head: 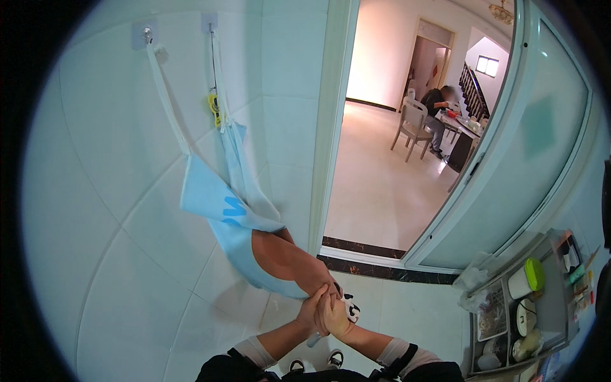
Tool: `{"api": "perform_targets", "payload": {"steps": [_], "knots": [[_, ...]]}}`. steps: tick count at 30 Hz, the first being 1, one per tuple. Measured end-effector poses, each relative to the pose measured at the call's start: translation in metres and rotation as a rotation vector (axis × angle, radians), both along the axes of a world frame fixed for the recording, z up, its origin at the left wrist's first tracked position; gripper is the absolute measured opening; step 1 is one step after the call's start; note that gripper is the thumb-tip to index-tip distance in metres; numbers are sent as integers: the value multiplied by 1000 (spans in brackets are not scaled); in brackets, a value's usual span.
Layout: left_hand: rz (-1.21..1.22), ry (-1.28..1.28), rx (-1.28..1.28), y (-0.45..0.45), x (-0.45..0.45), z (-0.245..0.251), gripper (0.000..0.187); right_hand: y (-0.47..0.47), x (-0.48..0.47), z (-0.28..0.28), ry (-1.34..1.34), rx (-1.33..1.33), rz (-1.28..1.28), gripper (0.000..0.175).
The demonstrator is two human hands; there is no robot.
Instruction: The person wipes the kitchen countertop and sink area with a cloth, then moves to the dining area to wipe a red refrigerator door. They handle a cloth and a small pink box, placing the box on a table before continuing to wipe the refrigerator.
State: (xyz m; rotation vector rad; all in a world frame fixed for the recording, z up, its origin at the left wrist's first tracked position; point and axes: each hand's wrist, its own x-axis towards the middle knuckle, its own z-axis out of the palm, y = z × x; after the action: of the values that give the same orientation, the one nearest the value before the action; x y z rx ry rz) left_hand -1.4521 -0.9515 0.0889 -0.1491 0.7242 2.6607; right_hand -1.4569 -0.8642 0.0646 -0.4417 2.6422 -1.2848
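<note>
A light blue apron (224,238) with a large brown printed shape hangs by its strap from a wall hook (147,33). Its lower part is pulled toward me and bunched up. My left hand (311,309) and my right hand (337,317) are pressed together around the gathered cloth, below the brown part. Black-and-white printed cloth (352,308) sticks out beside my right hand. How the fingers lie inside the folds is partly hidden.
Yellow-handled scissors (214,109) hang from a second hook (209,23). A sliding glass door (530,129) stands open onto a room where a person (433,114) sits at a table. At right, a grey shelf unit (549,324) holds a green-lidded container (522,281) and bags.
</note>
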Motion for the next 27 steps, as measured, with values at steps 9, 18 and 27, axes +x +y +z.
{"api": "perform_targets", "payload": {"steps": [9, 18, 27], "knots": [[140, 220, -624, -1, -2, 6, 22, 35, 23, 24, 261, -198, 258, 33], [-55, 89, -156, -4, -17, 7, 30, 108, -10, -17, -787, -168, -63, 45], [-267, 660, -632, 36, 14, -13, 31, 54, -2, -12, -235, -171, 437, 41]]}}
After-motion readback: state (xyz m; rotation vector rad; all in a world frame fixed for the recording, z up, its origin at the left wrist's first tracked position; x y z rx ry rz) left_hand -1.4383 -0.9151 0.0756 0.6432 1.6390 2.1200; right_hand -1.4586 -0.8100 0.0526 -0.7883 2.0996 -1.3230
